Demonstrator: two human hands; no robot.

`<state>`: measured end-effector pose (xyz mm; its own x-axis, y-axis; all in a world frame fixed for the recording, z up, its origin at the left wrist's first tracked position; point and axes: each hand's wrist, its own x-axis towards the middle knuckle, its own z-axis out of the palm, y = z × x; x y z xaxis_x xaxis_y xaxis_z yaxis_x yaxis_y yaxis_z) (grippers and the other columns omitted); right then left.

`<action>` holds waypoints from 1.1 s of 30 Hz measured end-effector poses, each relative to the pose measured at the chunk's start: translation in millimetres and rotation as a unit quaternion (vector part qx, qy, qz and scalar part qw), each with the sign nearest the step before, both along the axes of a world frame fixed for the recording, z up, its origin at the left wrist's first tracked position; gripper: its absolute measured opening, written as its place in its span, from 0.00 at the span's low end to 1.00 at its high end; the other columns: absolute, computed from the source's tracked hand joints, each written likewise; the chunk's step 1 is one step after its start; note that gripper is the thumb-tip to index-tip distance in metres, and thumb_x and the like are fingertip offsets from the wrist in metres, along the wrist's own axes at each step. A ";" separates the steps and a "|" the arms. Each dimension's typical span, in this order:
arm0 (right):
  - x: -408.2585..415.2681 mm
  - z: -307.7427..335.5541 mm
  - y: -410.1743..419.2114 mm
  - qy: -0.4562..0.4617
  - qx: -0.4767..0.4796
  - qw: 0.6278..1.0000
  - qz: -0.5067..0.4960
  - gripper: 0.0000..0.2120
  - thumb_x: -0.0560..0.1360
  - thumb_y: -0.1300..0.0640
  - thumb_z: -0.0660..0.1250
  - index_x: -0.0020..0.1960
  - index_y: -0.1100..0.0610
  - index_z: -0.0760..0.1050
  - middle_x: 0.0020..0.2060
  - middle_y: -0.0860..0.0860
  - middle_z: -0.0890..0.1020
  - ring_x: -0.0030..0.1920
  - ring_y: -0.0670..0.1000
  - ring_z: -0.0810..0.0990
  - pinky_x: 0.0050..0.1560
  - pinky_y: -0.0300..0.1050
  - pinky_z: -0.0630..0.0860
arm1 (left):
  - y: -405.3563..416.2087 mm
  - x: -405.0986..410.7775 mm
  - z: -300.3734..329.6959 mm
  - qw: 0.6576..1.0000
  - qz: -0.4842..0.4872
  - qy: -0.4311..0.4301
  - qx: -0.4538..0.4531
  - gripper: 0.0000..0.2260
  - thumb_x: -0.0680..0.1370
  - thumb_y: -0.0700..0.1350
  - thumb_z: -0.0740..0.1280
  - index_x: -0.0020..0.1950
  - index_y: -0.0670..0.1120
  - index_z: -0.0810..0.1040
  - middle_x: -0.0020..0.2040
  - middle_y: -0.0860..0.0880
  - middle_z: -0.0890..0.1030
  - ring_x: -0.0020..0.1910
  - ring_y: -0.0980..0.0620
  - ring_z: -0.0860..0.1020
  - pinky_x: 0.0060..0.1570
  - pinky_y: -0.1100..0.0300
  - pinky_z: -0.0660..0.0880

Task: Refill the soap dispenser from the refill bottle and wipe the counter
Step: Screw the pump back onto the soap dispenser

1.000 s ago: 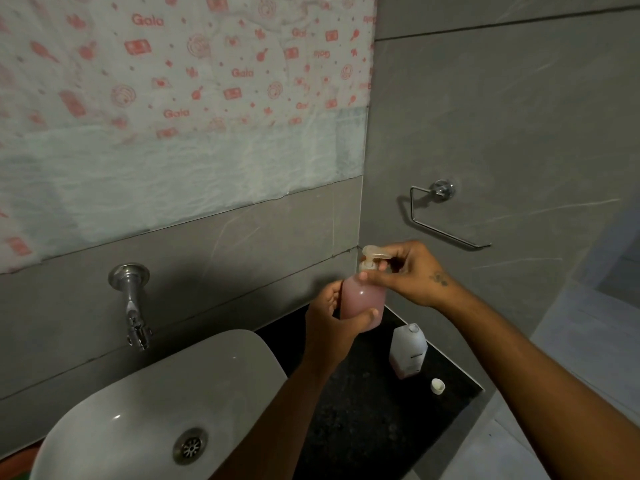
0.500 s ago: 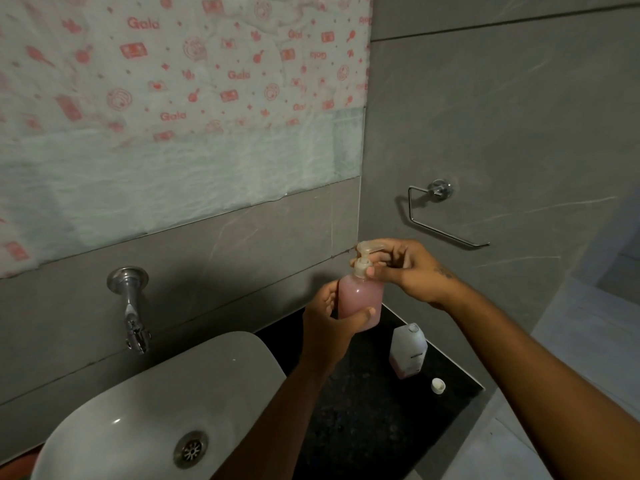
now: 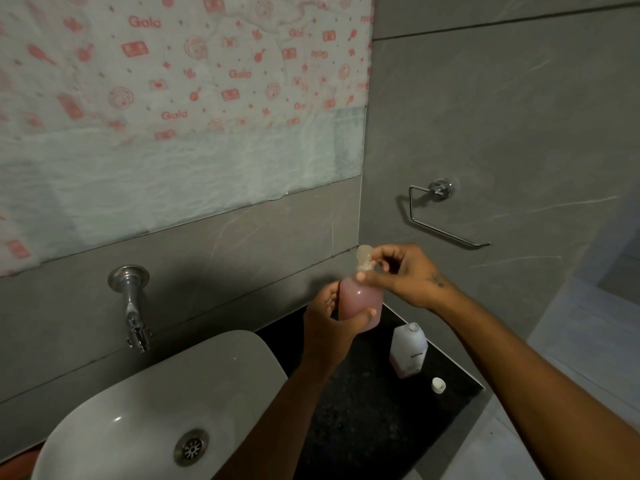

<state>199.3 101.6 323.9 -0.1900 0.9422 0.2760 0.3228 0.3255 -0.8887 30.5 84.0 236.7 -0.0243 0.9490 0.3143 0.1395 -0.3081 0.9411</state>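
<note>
I hold a clear soap dispenser [image 3: 358, 299] full of pink soap upright above the black counter [image 3: 367, 407]. My left hand [image 3: 330, 327] wraps around its body from the left and below. My right hand [image 3: 398, 271] pinches the pale pump head [image 3: 365, 256] at its neck. A white refill bottle [image 3: 408, 349] stands uncapped on the counter to the right, with a little pink liquid at its bottom. Its small white cap [image 3: 438, 385] lies on the counter in front of it.
A white basin [image 3: 138, 410] with a metal drain [image 3: 191, 447] sits at the lower left under a wall tap [image 3: 133, 306]. A chrome towel holder [image 3: 440, 209] hangs on the right wall. Grey tiled walls meet in the corner behind the dispenser.
My right hand's fingers have turned on the pump head, whose spout has swung around and now reads as a rounded cap. The dispenser and my left hand stay nearly in place.
</note>
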 end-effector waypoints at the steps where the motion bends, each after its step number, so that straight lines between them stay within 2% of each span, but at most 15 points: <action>1: -0.9 -1.0 0.8 -0.015 0.017 1.000 -0.017 0.15 0.65 0.53 0.80 0.48 0.56 0.83 0.34 0.48 0.78 0.36 0.45 0.74 0.39 0.40 0.74 | -0.6 0.6 -0.5 1.000 0.000 0.001 0.000 0.24 0.66 0.43 0.82 0.52 0.65 0.77 0.50 0.63 0.82 0.51 0.68 0.81 0.42 0.71 0.79; 4: 2.0 -2.3 0.6 -0.011 0.031 0.999 -0.005 0.18 0.63 0.49 0.81 0.49 0.54 0.84 0.37 0.49 0.81 0.36 0.42 0.76 0.38 0.37 0.73 | -2.0 1.5 -1.3 1.000 -0.003 0.003 0.005 0.24 0.66 0.45 0.82 0.55 0.64 0.77 0.52 0.63 0.82 0.52 0.68 0.81 0.43 0.70 0.79; 6: 6.7 -3.6 1.1 -0.006 0.018 0.999 0.035 0.14 0.68 0.53 0.78 0.53 0.49 0.83 0.43 0.48 0.84 0.41 0.42 0.80 0.43 0.38 0.77 | -1.8 0.9 -1.6 1.000 -0.003 -0.004 0.001 0.25 0.66 0.45 0.81 0.57 0.62 0.77 0.53 0.61 0.83 0.52 0.65 0.82 0.45 0.67 0.80; 8: 5.5 -5.3 1.2 -0.001 0.023 0.999 0.046 0.11 0.69 0.55 0.78 0.50 0.46 0.83 0.43 0.44 0.85 0.42 0.40 0.81 0.43 0.34 0.77 | -1.0 0.2 -1.3 1.000 -0.003 -0.011 -0.006 0.24 0.66 0.45 0.81 0.58 0.59 0.79 0.54 0.59 0.83 0.52 0.61 0.82 0.46 0.65 0.81; 12: -1.4 -8.9 5.3 0.031 0.055 0.998 -0.020 0.21 0.57 0.47 0.82 0.46 0.55 0.83 0.37 0.47 0.84 0.35 0.40 0.78 0.37 0.33 0.75 | -2.6 1.7 0.5 1.000 -0.007 -0.006 0.000 0.23 0.67 0.44 0.81 0.54 0.63 0.78 0.52 0.62 0.83 0.52 0.64 0.82 0.43 0.68 0.80; 15: 1.6 -8.3 5.4 0.030 0.031 0.999 0.024 0.21 0.63 0.49 0.81 0.53 0.54 0.83 0.44 0.47 0.86 0.46 0.45 0.84 0.45 0.38 0.79 | -3.9 0.9 1.1 1.000 -0.007 -0.015 0.003 0.22 0.65 0.46 0.81 0.52 0.64 0.78 0.49 0.65 0.83 0.51 0.66 0.82 0.42 0.70 0.79; 17: 4.7 -9.2 5.9 0.024 0.019 0.998 0.057 0.16 0.70 0.54 0.77 0.56 0.53 0.83 0.51 0.51 0.86 0.54 0.51 0.83 0.54 0.45 0.80 | -2.7 0.5 1.5 1.000 -0.006 -0.018 0.003 0.23 0.66 0.45 0.81 0.54 0.63 0.78 0.51 0.62 0.83 0.51 0.66 0.81 0.42 0.71 0.79; 18: 4.0 -9.7 6.3 0.023 0.024 0.998 0.061 0.14 0.70 0.55 0.77 0.55 0.53 0.83 0.52 0.52 0.86 0.56 0.52 0.83 0.55 0.47 0.80 | -2.2 0.3 1.9 1.000 -0.006 -0.021 0.003 0.23 0.67 0.44 0.82 0.54 0.63 0.78 0.52 0.61 0.83 0.52 0.66 0.81 0.42 0.71 0.78; 19: 1.9 -9.9 6.7 0.024 0.032 0.998 0.049 0.14 0.69 0.54 0.78 0.53 0.54 0.84 0.51 0.52 0.86 0.54 0.52 0.84 0.54 0.48 0.81 | -2.2 0.2 2.3 1.000 -0.007 -0.023 0.002 0.23 0.67 0.44 0.82 0.54 0.63 0.78 0.52 0.61 0.83 0.52 0.66 0.81 0.42 0.71 0.78; 22: -3.8 -9.5 8.0 0.025 0.051 0.998 -0.028 0.22 0.57 0.47 0.82 0.46 0.55 0.82 0.39 0.48 0.85 0.40 0.47 0.83 0.43 0.44 0.81 | -2.4 1.0 1.7 1.000 -0.011 -0.024 0.003 0.22 0.65 0.48 0.81 0.54 0.64 0.79 0.51 0.61 0.84 0.53 0.64 0.82 0.43 0.69 0.80; 23: -3.8 -9.8 8.0 0.025 0.052 0.998 -0.030 0.22 0.57 0.47 0.82 0.46 0.55 0.82 0.38 0.46 0.84 0.40 0.47 0.82 0.43 0.44 0.80 | -2.8 1.1 1.3 1.000 -0.013 -0.027 0.004 0.21 0.65 0.51 0.80 0.54 0.65 0.79 0.51 0.63 0.84 0.53 0.63 0.82 0.43 0.68 0.80; 26: 0.7 -9.9 5.8 0.035 0.015 0.998 0.047 0.17 0.66 0.50 0.78 0.54 0.52 0.83 0.51 0.48 0.86 0.54 0.48 0.83 0.54 0.45 0.80 | -4.0 0.7 2.4 0.999 -0.008 -0.032 0.012 0.22 0.63 0.54 0.79 0.54 0.65 0.78 0.51 0.68 0.83 0.52 0.63 0.82 0.43 0.68 0.80; 28: 2.9 -10.5 5.8 0.041 0.001 0.996 0.073 0.17 0.68 0.50 0.76 0.56 0.52 0.83 0.55 0.49 0.85 0.59 0.49 0.82 0.60 0.48 0.79 | -3.4 0.8 4.0 0.999 -0.006 -0.036 0.012 0.22 0.63 0.53 0.79 0.54 0.64 0.79 0.51 0.66 0.84 0.52 0.62 0.82 0.42 0.69 0.79; 31: -1.0 -11.1 9.3 0.021 0.039 0.999 -0.001 0.18 0.64 0.53 0.81 0.52 0.56 0.84 0.49 0.51 0.86 0.53 0.51 0.84 0.56 0.51 0.81 | -1.6 1.8 3.4 0.999 -0.005 -0.031 0.016 0.22 0.65 0.50 0.80 0.55 0.63 0.79 0.51 0.61 0.84 0.52 0.62 0.83 0.42 0.68 0.80; 33: -1.9 -11.7 10.9 0.049 0.041 0.998 -0.020 0.20 0.58 0.51 0.83 0.48 0.55 0.84 0.44 0.50 0.87 0.48 0.48 0.85 0.49 0.46 0.81 | -1.2 2.1 2.4 0.999 -0.008 -0.030 0.022 0.22 0.64 0.52 0.80 0.55 0.64 0.79 0.53 0.59 0.84 0.53 0.60 0.83 0.43 0.65 0.81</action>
<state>197.5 112.5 312.2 -0.1205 0.9217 0.3687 0.2494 0.3876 -0.8875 32.6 82.8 239.2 -0.0295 0.9350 0.3533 0.0772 -0.3503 0.9335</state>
